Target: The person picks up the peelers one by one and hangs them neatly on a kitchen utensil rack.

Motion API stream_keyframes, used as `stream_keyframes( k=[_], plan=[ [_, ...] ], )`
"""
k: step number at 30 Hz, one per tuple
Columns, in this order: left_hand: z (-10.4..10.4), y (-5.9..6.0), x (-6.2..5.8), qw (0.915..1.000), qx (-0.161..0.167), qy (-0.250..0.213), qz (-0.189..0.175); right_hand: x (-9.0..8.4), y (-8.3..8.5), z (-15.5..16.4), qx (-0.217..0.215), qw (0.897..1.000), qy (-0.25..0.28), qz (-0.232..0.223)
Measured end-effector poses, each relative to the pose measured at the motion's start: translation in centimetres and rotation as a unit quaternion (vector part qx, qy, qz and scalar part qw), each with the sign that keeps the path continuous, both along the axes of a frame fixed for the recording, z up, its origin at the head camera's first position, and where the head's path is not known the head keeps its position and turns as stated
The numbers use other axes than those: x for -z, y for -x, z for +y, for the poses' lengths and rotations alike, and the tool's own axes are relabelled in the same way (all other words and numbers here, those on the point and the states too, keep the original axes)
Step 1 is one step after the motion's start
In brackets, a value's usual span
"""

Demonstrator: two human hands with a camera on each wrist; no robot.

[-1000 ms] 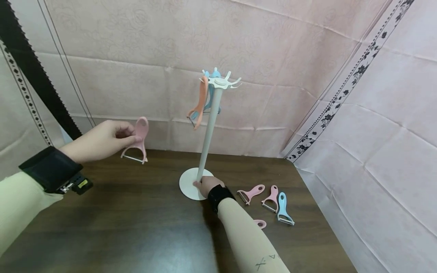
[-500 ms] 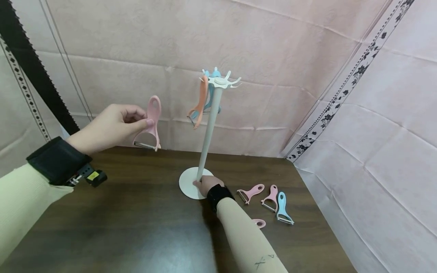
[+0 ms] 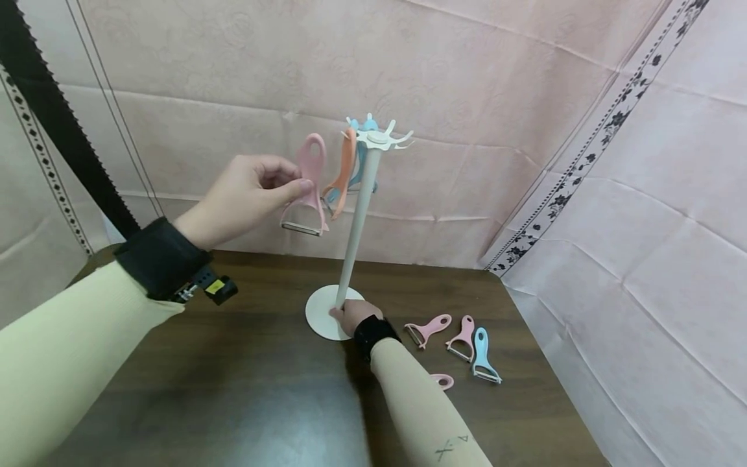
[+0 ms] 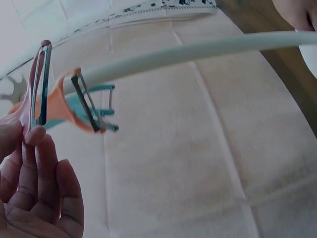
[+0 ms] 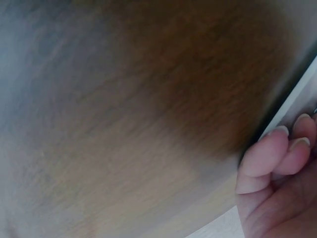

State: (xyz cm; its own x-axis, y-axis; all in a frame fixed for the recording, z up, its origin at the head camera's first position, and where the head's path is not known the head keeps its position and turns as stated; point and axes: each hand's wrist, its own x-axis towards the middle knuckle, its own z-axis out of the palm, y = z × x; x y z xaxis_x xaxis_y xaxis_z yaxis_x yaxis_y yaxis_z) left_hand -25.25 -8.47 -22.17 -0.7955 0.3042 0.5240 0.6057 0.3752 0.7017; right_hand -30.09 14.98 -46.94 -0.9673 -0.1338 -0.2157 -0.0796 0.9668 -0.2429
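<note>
My left hand (image 3: 296, 178) pinches a pink peeler (image 3: 309, 188) by its handle, blade down, just left of the top hooks (image 3: 376, 138) of a white stand (image 3: 356, 220). An orange peeler (image 3: 343, 175) and a blue peeler (image 3: 364, 162) hang from those hooks. The left wrist view shows the pink peeler (image 4: 39, 84) edge-on above my fingers (image 4: 44, 168), with the orange peeler (image 4: 74, 99) and the pole (image 4: 198, 49) right beside it. My right hand (image 3: 344, 314) grips the foot of the pole on its round base (image 3: 318, 311); its curled fingers (image 5: 277, 158) rest against the base (image 5: 297, 104).
On the dark wooden table (image 3: 233, 389), right of my right forearm, lie two pink peelers (image 3: 428, 329) (image 3: 463, 337), a blue one (image 3: 483, 357) and another pink one (image 3: 443, 381) half hidden by the arm. Pink cloth walls close in behind and on the right.
My left hand has carried the pink peeler up and to the right, from low at the left to beside the stand's hooks. The right hand has stayed at the base.
</note>
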Motion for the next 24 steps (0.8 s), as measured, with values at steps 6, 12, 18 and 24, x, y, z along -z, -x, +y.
stream_keyframes(
  k=[6, 12, 18, 24],
  plan=[
    [1.5, 0.0, -0.6, 0.9996, 0.015, -0.009, 0.02, 0.0, -0.1, -0.1, -0.001, 1.0, -0.002, 0.001],
    [2.5, 0.1, -1.0, 0.9993, 0.021, -0.021, 0.023, -0.4, -0.3, -0.2, 0.004, 1.0, -0.008, -0.007],
    [3.2, 0.1, -1.0, 0.9988, 0.032, -0.024, 0.03, -0.6, -0.5, -0.2, 0.007, 1.0, -0.007, -0.009],
    [3.4, 0.1, -1.1, 0.9985, 0.038, -0.024, 0.032, -0.3, -0.3, -0.2, 0.004, 1.0, -0.009, -0.003]
  ],
)
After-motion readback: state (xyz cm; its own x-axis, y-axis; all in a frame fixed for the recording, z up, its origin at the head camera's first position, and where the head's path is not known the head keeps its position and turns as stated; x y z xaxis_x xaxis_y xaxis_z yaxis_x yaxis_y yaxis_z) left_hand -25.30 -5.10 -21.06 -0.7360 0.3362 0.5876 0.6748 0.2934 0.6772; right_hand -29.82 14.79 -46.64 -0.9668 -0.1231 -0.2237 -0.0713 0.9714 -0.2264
